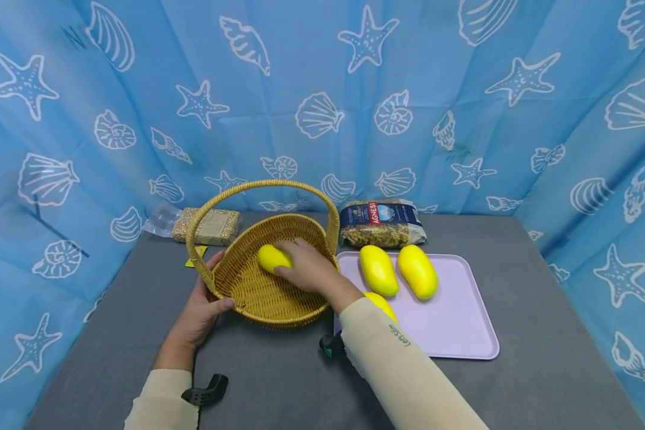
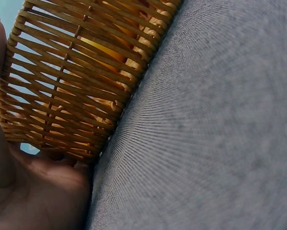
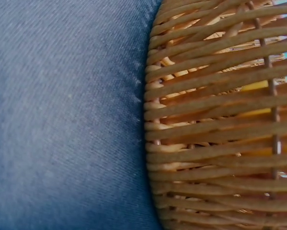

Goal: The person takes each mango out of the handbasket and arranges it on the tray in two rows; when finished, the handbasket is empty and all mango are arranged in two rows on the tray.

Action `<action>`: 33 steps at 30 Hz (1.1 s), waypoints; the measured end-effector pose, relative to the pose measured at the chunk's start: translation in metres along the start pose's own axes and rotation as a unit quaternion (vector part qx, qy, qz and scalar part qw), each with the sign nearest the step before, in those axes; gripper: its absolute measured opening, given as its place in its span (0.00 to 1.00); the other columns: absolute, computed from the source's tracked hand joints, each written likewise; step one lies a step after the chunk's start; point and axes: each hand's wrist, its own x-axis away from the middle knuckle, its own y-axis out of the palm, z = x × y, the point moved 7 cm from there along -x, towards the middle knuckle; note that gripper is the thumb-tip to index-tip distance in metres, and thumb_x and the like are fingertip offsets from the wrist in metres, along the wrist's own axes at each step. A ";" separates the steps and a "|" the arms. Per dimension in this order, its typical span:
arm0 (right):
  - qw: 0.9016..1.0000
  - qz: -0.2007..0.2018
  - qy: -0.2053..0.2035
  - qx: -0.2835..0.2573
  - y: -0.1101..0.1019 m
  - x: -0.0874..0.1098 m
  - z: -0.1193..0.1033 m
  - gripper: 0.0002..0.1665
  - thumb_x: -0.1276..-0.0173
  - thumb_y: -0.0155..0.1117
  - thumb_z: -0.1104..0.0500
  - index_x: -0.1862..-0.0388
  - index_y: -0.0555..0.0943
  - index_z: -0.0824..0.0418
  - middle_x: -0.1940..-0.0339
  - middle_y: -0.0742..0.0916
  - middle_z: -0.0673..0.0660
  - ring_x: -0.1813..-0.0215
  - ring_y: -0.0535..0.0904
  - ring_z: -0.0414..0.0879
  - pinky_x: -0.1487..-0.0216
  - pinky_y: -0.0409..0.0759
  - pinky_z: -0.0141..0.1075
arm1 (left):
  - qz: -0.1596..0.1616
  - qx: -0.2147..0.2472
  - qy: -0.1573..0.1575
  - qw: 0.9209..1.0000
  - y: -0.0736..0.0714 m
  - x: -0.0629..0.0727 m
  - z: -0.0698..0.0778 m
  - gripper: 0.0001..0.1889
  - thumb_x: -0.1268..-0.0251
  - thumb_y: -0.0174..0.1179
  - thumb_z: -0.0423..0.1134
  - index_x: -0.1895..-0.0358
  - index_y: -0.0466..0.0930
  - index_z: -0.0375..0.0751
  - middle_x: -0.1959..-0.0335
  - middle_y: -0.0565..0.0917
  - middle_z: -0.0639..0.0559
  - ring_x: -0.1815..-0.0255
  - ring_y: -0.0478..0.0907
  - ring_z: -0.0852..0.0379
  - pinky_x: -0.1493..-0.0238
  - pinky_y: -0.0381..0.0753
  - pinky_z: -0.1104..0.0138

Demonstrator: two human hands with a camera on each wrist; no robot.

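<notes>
A wicker basket (image 1: pixel 276 303) with a tall arched handle stands on the grey table. My left hand (image 1: pixel 197 315) grips its left side, the thumb over the rim near the handle's foot. The left wrist view shows that palm against the woven wall (image 2: pixel 62 91). Inside the basket, my right hand (image 1: pixel 309 267) holds a yellow mango (image 1: pixel 272 258) between thumb and fingers, low over the woven bottom. Only bits of yellow show through the weave (image 3: pixel 205 115) in the right wrist view, where the right hand itself is hidden.
Right of the basket lies a lilac tray (image 1: pixel 457 322) with a mango (image 1: pixel 378 270), a second mango (image 1: pixel 417 272) and a third mango (image 1: pixel 381 303) partly behind my right forearm. A pasta bag (image 1: pixel 381 224), a grain bag (image 1: pixel 209 226) and a small yellow packet (image 1: pixel 196 257) lie farther back.
</notes>
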 end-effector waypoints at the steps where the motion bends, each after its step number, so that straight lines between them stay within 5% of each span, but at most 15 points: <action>1: 1.000 0.000 -0.003 -0.004 0.000 0.000 0.000 0.39 0.17 0.67 0.47 0.13 0.68 0.51 0.19 0.72 0.62 0.25 0.72 0.56 0.30 0.74 0.53 | 0.000 0.001 0.001 1.000 0.000 0.000 0.000 0.53 0.29 0.63 0.16 0.09 0.45 0.50 0.15 0.53 0.33 0.23 0.67 0.41 0.36 0.80 0.62; 6: 1.000 0.001 -0.008 -0.015 0.000 0.002 0.000 0.41 0.21 0.74 0.52 0.14 0.69 0.54 0.26 0.75 0.61 0.36 0.78 0.53 0.35 0.77 0.50 | 0.002 0.005 -0.005 1.000 0.001 0.000 0.000 0.54 0.30 0.59 0.13 0.09 0.45 0.52 0.15 0.52 0.33 0.23 0.66 0.41 0.36 0.80 0.62; 20: 1.000 0.027 -0.010 -0.005 -0.006 0.014 -0.017 0.44 0.27 0.78 0.51 0.16 0.71 0.57 0.30 0.77 0.61 0.45 0.78 0.50 0.44 0.80 0.46 | 0.010 -0.005 -0.009 1.000 0.000 0.002 0.000 0.53 0.30 0.57 0.12 0.09 0.48 0.54 0.15 0.52 0.34 0.23 0.67 0.43 0.37 0.81 0.62; 27: 0.998 0.054 -0.025 -0.007 -0.015 0.029 -0.036 0.42 0.28 0.79 0.50 0.19 0.74 0.55 0.36 0.79 0.58 0.49 0.77 0.48 0.49 0.80 0.44 | 0.023 -0.023 -0.028 0.999 0.001 0.002 0.001 0.54 0.30 0.57 0.12 0.09 0.50 0.61 0.14 0.52 0.36 0.21 0.63 0.39 0.34 0.79 0.61; 33: 0.996 0.081 -0.036 -0.015 -0.027 0.049 -0.045 0.42 0.28 0.79 0.50 0.19 0.74 0.54 0.34 0.79 0.57 0.47 0.78 0.49 0.47 0.79 0.45 | 0.021 -0.025 -0.023 0.999 0.000 0.001 0.000 0.55 0.31 0.57 0.12 0.09 0.47 0.55 0.15 0.54 0.36 0.23 0.66 0.40 0.36 0.80 0.62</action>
